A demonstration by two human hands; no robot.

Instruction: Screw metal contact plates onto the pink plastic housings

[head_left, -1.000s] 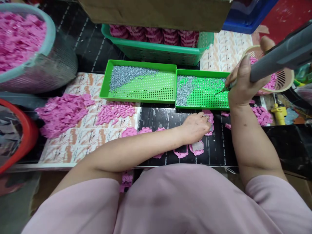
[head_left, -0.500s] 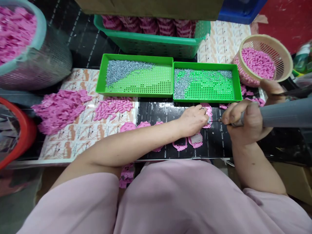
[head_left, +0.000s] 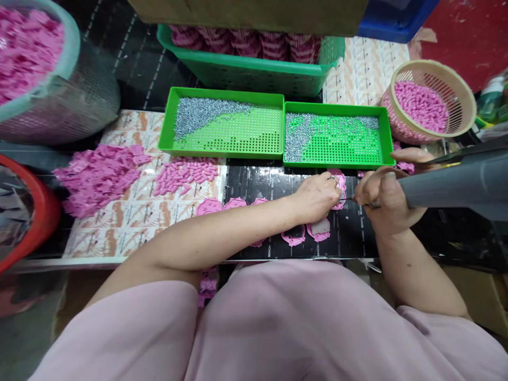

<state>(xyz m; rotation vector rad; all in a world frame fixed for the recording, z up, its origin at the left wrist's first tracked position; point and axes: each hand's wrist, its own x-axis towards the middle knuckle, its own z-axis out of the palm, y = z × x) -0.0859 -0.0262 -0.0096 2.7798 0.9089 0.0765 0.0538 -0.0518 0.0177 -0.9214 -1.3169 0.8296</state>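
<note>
My left hand point(head_left: 316, 198) presses on a pink plastic part point(head_left: 337, 189) lying on a black printed mat point(head_left: 246, 182). My right hand point(head_left: 384, 198) grips a grey electric screwdriver point(head_left: 456, 185). Its thin bit point(head_left: 347, 199) points left, and its tip is close to the pink part, beside my left fingers. Two more pink parts point(head_left: 293, 238) lie just below my left hand. Above both hands stand two green perforated trays point(head_left: 222, 153) point(head_left: 333, 164), partly covered with small silver screws point(head_left: 202, 115).
A round basket of pink pieces point(head_left: 431, 100) stands at the upper right. Pink pieces point(head_left: 99, 180) are heaped on printed sheets at the left. A grey mesh bin point(head_left: 63, 106), a red tub point(head_left: 39, 217) and a green crate point(head_left: 250, 74) surround the work area.
My right hand has moved down from the right tray with the screwdriver, bringing the bit beside the pink part. My left hand stays in place. The view has shifted slightly.
</note>
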